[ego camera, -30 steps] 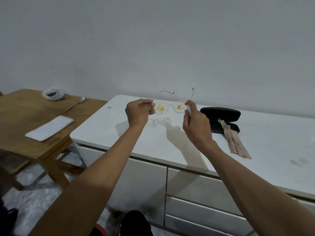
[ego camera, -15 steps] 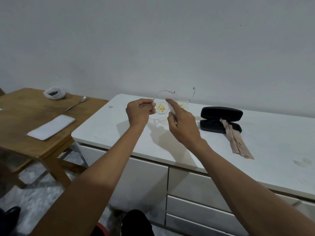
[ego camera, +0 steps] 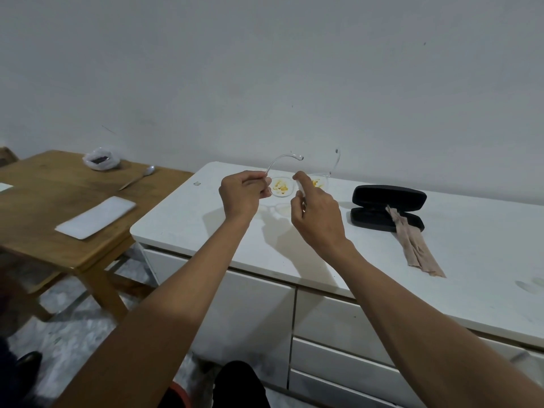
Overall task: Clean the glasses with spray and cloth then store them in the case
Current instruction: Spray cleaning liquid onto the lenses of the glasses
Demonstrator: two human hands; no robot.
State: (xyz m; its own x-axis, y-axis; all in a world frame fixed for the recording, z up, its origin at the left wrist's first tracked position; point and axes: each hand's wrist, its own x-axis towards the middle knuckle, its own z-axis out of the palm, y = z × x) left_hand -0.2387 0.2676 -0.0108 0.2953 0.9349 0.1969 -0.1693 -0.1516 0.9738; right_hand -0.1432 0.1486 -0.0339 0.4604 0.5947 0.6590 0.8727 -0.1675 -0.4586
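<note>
Head view, nearest first: two bare forearms reach forward over the white tabletop. At their far ends the hands hold the glasses in the air above the tabletop, in front of the wall. The left hand is closed in a pinch on the left temple where it meets the frame. The right hand is partly curled with the forefinger raised, its tip at the bridge between the lenses; whether it holds something small and pale, a spray perhaps, I cannot tell. Both lenses carry yellow-orange smears. The frame's long axis runs left to right across the view, temples unfolded and rising toward the wall, so the left hand alone seems to bear it.

Farther right on the tabletop lies the open black case, with the beige cloth draped from its lower half toward the person. Both lie to the right of the glasses, nearer the right hand, which I judge the natural one to fetch the cloth while the left keeps the frame up. Wiping has not begun.
</note>
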